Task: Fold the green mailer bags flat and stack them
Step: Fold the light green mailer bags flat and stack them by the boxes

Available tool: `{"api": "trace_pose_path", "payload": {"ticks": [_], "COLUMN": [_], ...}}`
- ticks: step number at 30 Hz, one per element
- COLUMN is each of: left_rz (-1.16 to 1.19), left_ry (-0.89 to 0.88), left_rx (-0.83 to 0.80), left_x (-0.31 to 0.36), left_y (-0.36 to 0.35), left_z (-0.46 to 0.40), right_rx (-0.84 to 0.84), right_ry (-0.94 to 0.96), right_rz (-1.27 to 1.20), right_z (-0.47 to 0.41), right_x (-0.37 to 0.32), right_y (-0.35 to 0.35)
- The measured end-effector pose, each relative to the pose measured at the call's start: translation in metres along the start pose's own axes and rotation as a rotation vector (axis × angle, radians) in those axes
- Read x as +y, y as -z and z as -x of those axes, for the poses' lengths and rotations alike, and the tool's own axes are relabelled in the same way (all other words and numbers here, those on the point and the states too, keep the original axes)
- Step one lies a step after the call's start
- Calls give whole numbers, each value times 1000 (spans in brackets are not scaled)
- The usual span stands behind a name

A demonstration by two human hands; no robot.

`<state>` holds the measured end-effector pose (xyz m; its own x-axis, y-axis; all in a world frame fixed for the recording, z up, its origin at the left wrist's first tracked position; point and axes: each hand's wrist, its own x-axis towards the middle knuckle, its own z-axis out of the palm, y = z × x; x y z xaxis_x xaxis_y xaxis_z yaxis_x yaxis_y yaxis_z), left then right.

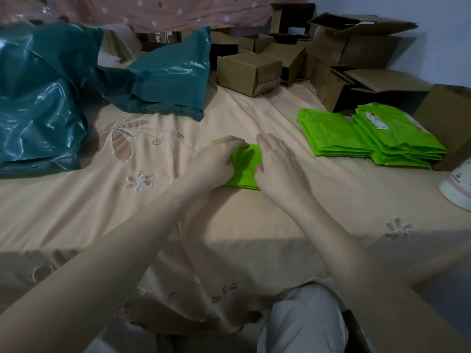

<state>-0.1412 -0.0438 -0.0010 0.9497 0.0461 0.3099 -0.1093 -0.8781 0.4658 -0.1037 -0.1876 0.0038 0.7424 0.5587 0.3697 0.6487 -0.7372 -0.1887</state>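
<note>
Bright green plastic is showing between the two hands: a green mailer bag (244, 171) is lying on the peach bedsheet (254, 217) in the middle of the view, already folded down to a small rectangle. The left hand (219, 161) is pressing on its left part with the fingers curled down onto the plastic, and the right hand (277, 166) is lying flat across its right part, palm down, fingers spread and pointing away from the person; neither hand is closing around the bag, both are only bearing down on it. To the right, well apart from the hands, two stacks of folded green bags are sitting side by side on the sheet: a left stack (331, 133) and, overlapping its right edge, a right stack (402, 136) whose top bag is carrying a white printed label. Behind and beside these stacks, brown cardboard boxes (249, 72) are standing in a loose cluster, several with open flaps. At the far left, large teal plastic bags (43, 98) are slumping on the bed. A white object (456, 189) is poking in at the right edge.
</note>
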Motion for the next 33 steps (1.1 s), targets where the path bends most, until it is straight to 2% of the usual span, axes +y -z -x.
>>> {"api": "trace_pose_path", "payload": {"ticks": [3, 6, 11, 18, 20, 23, 25, 27, 29, 33], "left_rz": [-25, -132, -143, -46, -99, -184, -126, -75, -120, -258], "left_ry": [53, 84, 150, 235, 287, 294, 298, 286, 211, 168], "left_rx": [36, -123, -195, -201, -164, -212, -208, -128, -41, 51], "left_x": [2, -2, -6, -14, -22, -29, -27, -24, -24, -27], "left_y": [-9, -21, -28, -28, -24, -18, -14, -6, 2, 14], "left_z": [-6, -5, -7, -38, -40, -34, -27, -15, 2, 39], "right_rx": [-120, -251, -276, -302, -318, -360, -242, -1, 152, 120], "right_ry": [-42, -82, -59, -27, -14, -12, 20, 86, 147, 207], "right_rz": [12, -25, -27, -16, -41, -49, 33, 113, 115, 64], "right_z": [-4, -2, -7, -45, -49, -51, -48, -41, -28, 4], "right_x": [7, 15, 22, 42, 45, 45, 43, 34, 15, -26], "right_y": [-14, -23, -25, -28, -26, -25, -24, -20, -16, -27]}}
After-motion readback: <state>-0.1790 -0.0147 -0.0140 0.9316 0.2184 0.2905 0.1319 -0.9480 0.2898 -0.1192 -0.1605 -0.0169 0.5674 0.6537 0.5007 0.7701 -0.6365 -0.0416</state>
